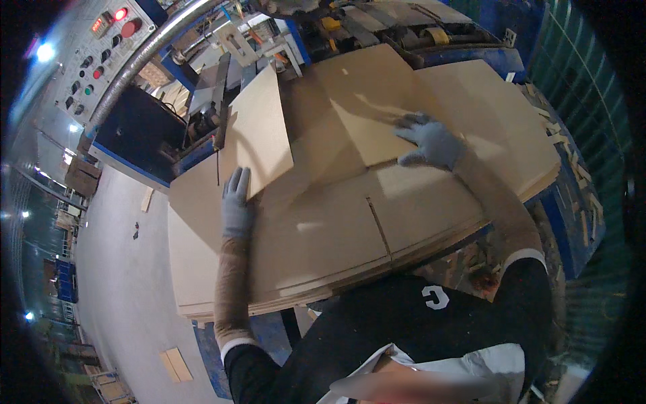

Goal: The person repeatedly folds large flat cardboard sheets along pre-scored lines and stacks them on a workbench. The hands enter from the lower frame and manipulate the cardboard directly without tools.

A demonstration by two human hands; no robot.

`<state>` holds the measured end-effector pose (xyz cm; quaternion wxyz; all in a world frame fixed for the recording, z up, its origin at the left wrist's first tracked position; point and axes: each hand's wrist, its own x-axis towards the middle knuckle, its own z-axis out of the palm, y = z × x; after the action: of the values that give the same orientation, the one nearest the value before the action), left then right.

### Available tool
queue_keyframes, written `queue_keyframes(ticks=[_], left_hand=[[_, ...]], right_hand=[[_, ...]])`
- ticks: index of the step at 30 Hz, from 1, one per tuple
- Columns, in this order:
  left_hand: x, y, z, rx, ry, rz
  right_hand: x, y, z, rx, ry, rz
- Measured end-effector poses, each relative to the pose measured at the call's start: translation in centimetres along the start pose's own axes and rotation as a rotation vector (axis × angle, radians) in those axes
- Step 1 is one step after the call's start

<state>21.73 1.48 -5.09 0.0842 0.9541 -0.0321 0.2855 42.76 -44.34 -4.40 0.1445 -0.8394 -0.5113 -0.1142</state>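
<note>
A stack of flat brown cardboard sheets [316, 236] with slots cut in them lies in front of me. My left hand [237, 205], in a grey glove, rests on the left part with its fingers stretched out. It is beside the lower corner of a tilted cardboard flap [259, 131]. My right hand [431, 143], gloved the same way, is spread over the right side. Its fingers are at the edge of another cardboard flap [367, 128]. Neither hand is closed round anything; the left thumb cannot be made out.
Beyond the sheets stands a machine with rollers and a blue frame [464, 64]. A control panel [101, 60] with buttons and a red light is at the upper left, by a metal pipe [148, 50]. Cardboard strips [582, 182] litter the right side, near a green mesh fence [592, 81].
</note>
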Motion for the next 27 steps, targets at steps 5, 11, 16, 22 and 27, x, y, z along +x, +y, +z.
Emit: queue_keyframes(ticks=[5,11,16,22,27], left_hand=[[6.1,-2.5,3.8,0.285,-0.068,-0.208],[0.8,-1.0,-0.9,0.067,0.112,-0.527],[-13.7,-2.0,-7.1,0.321,0.402,-1.042],[-20.3,-5.2,-7.9,0.366,0.555,-1.440],[-23.0,-7.7,-11.6,-0.147,1.058,-1.258]], right_hand=[[5.9,3.7,4.5,-0.144,0.058,0.150],[-1.8,0.3,0.0,-0.121,0.157,0.517],[-18.1,-0.5,-3.7,-0.631,0.355,1.122],[-21.7,2.1,-0.6,-0.453,0.463,1.462],[-20.9,3.0,-1.2,-0.502,0.416,1.326]])
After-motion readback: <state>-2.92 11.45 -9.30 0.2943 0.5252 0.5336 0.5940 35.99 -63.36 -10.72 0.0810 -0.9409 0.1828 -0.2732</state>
